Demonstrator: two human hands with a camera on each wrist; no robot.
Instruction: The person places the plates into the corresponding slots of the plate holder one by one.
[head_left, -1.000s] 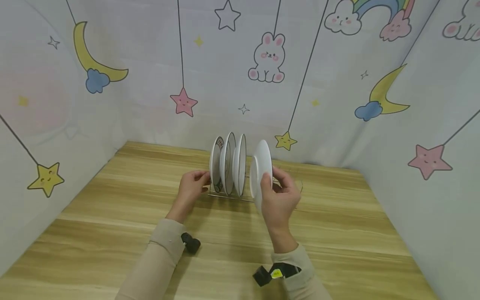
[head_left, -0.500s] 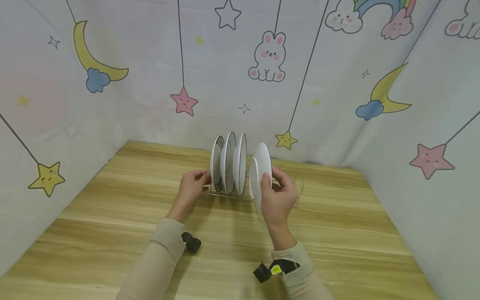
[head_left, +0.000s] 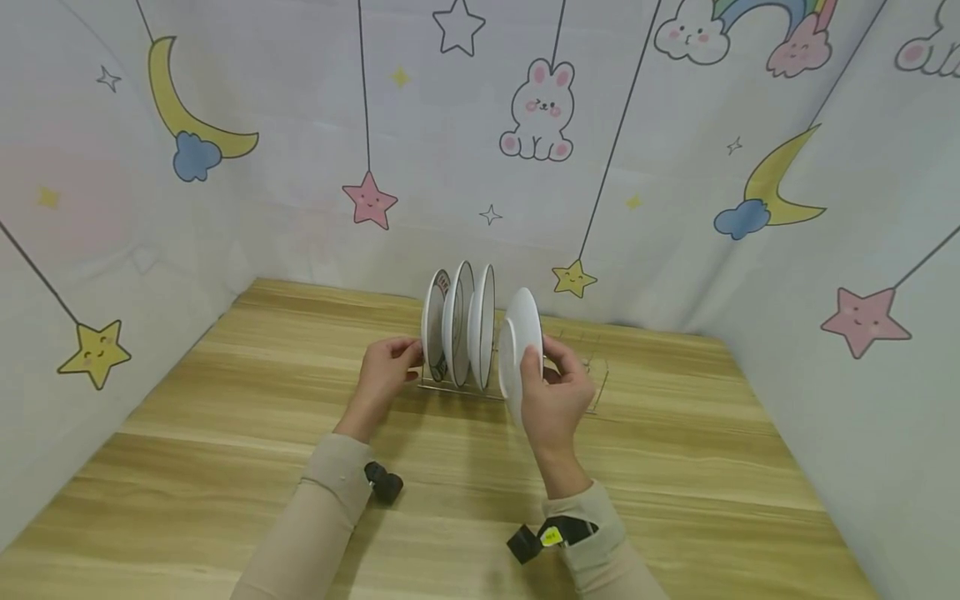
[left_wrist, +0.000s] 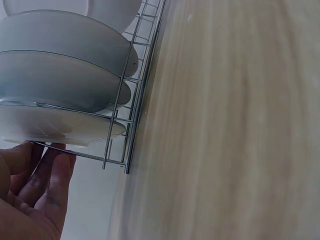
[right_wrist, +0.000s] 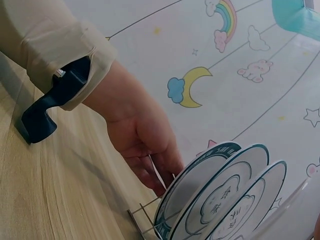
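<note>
My right hand [head_left: 558, 400] pinches a white plate [head_left: 517, 350] by its rim, thumb on the near face and fingers behind. The plate stands on edge, overlapping the wire dish rack [head_left: 465, 392] in the head view. At the rack's left end, my left hand [head_left: 386, 371] grips the end wire; in the left wrist view its fingers [left_wrist: 59, 175] curl at that wire. Three patterned plates stand upright in the rack: a left one [head_left: 432, 329], a middle one [head_left: 457, 325] and a right one [head_left: 482, 329]. The right wrist view shows their dark green rims and printed characters.
The rack stands on a wood-grain table [head_left: 675, 467], near the back wall [head_left: 300, 225]. Its right part [head_left: 596, 387] extends beyond my right hand. Cloth walls printed with stars, moons and rabbits enclose the table at the back and both sides. Small black wrist cameras sit at both sleeves.
My right hand and the white plate have sunk slightly and shifted a little left. My left hand stays at the rack's end, and the three racked plates have not moved.
</note>
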